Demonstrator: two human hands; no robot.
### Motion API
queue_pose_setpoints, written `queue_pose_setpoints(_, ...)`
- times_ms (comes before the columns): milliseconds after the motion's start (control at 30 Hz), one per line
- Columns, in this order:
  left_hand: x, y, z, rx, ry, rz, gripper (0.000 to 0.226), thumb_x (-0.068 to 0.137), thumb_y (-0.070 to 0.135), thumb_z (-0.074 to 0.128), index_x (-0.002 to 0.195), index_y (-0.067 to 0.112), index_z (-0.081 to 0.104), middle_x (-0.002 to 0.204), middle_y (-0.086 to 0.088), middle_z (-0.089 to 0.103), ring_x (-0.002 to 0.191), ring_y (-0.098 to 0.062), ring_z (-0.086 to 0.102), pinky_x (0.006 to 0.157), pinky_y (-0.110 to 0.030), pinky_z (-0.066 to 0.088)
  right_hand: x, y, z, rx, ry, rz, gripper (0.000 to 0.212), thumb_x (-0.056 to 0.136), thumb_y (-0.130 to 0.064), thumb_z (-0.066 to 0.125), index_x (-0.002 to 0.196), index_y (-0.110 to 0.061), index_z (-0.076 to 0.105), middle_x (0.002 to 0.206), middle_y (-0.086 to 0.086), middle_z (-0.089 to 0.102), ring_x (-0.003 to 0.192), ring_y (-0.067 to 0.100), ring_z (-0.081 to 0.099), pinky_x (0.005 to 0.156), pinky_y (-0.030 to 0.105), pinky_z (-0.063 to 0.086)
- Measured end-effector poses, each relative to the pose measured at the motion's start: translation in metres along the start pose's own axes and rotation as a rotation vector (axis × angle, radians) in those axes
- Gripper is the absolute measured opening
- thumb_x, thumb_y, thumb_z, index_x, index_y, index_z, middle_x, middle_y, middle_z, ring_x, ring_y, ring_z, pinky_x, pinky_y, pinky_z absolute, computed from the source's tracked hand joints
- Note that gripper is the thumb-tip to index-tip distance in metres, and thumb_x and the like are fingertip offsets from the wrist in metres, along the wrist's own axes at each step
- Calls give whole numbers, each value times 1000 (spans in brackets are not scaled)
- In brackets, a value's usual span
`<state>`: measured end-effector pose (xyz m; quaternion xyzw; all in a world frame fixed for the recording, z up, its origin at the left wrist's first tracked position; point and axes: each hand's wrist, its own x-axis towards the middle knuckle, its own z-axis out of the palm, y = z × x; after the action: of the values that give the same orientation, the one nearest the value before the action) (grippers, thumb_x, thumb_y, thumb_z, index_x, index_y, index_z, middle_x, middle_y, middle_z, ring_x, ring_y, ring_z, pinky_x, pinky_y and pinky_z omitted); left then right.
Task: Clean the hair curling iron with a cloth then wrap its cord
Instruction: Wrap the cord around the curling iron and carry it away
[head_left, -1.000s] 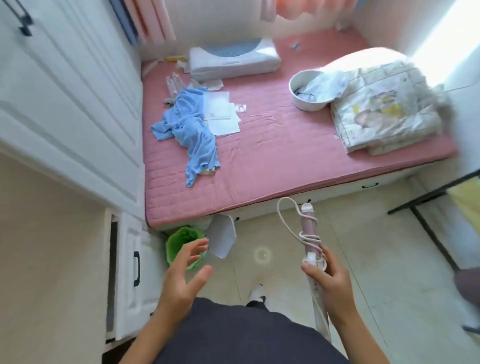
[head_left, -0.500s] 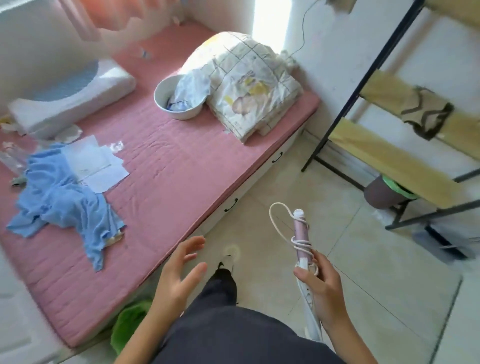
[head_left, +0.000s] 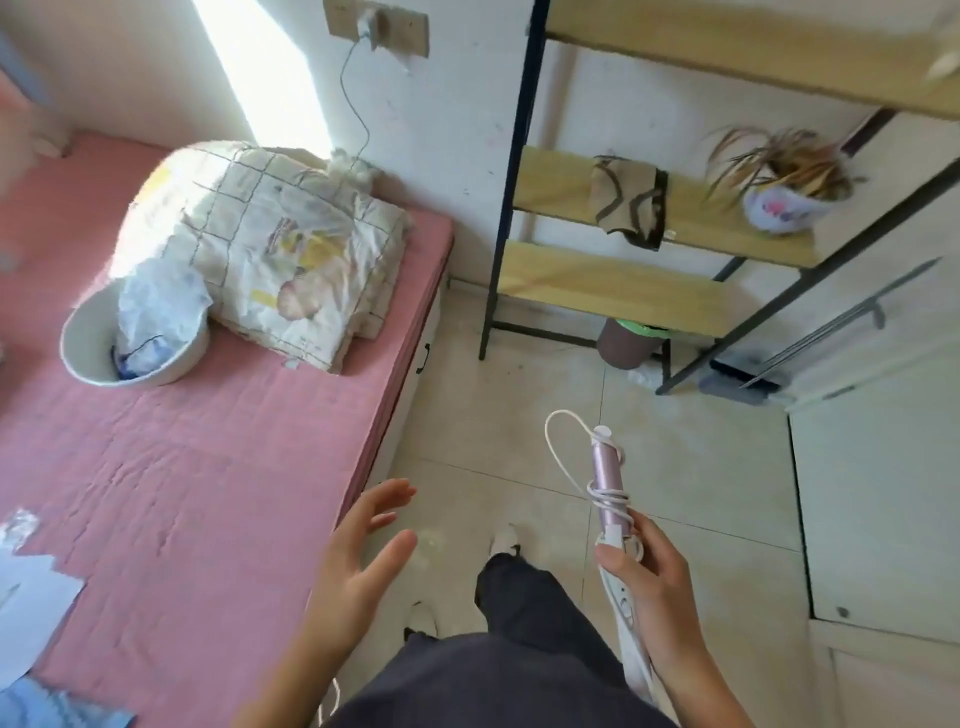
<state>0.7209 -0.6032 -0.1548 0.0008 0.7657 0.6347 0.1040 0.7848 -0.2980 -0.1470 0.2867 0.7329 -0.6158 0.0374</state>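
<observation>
The curling iron has a pink barrel and a white handle, and it points upward over the floor. My right hand grips its handle. Its white cord is wound around the lower barrel, with one loop sticking out to the left. My left hand hangs free beside the bed edge, fingers spread, holding nothing. A blue cloth shows only as a corner at the bottom left on the bed.
A pink bed fills the left, bearing a folded quilt, a white basin and papers. A wood-and-metal shelf stands at the right, with a potted plant on it and a bin beneath. My leg steps over tiled floor.
My view has swung to the right, from the cabinets and bed head toward the shelf. The right hand keeps hold of the curling iron; the left hand stays spread and empty.
</observation>
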Motion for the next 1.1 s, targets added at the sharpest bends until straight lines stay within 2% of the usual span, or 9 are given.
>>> queue_pose_setpoints(167, 99, 22, 39, 6, -93, 16, 44, 86, 48, 64, 129, 36, 64, 133, 4, 69, 124, -19, 63, 101, -45, 50, 67, -6, -23, 54, 96, 36, 52, 65, -47, 73, 115, -36, 73, 88, -7, 73, 75, 5, 66, 65, 20, 54)
queue_pose_setpoints(233, 140, 35, 59, 20, -116, 47, 44, 87, 47, 63, 129, 35, 64, 133, 4, 69, 126, -20, 62, 103, -42, 47, 103, -15, -33, 84, 113, 54, 50, 64, -47, 73, 113, -39, 72, 88, -7, 73, 74, 6, 67, 66, 22, 53)
queue_pose_setpoints(333, 199, 56, 86, 35, -134, 32, 49, 88, 45, 64, 133, 26, 63, 134, 2, 69, 128, -22, 61, 106, -44, 46, 158, -37, -51, 109, 108, 67, 50, 65, -46, 73, 114, -36, 73, 84, -8, 71, 70, 6, 64, 67, 23, 51)
queue_pose_setpoints(500, 297, 93, 137, 53, -134, 57, 49, 89, 44, 65, 134, 25, 63, 135, 1, 68, 128, -22, 61, 106, -45, 47, 256, -88, -86, 126, 76, 27, 48, 68, -45, 74, 114, -32, 72, 77, -6, 66, 68, 6, 61, 61, 22, 53)
queue_pose_setpoints(700, 385, 119, 175, 80, -193, 70, 48, 91, 45, 64, 135, 26, 62, 136, 3, 68, 129, -23, 61, 104, -43, 47, 329, -124, -109, 170, 102, 31, 48, 68, -45, 74, 115, -32, 73, 83, 2, 68, 72, 10, 63, 66, 26, 54)
queue_pose_setpoints(867, 466, 143, 202, 78, -250, 90, 49, 91, 45, 63, 135, 25, 62, 135, 1, 68, 129, -25, 61, 104, -44, 47, 389, -154, -127, 145, 102, 19, 39, 78, -26, 78, 116, -32, 73, 78, -3, 68, 69, 8, 60, 66, 24, 50)
queue_pose_setpoints(967, 520, 164, 218, 42, -297, 125, 49, 90, 43, 64, 135, 23, 62, 133, -1, 69, 123, -28, 64, 102, -47, 49, 423, -191, -136, 130, 76, -40, 47, 70, -33, 76, 117, -34, 74, 81, 4, 68, 70, 10, 60, 66, 23, 53)
queue_pose_setpoints(1100, 586, 211, 231, -39, -341, 166, 47, 91, 42, 66, 133, 22, 63, 125, -9, 71, 111, -33, 69, 94, -54, 54, 470, -265, -151, 142, -54, -158, 59, 65, -33, 81, 124, -29, 72, 87, 13, 69, 76, 15, 61, 66, 25, 52)
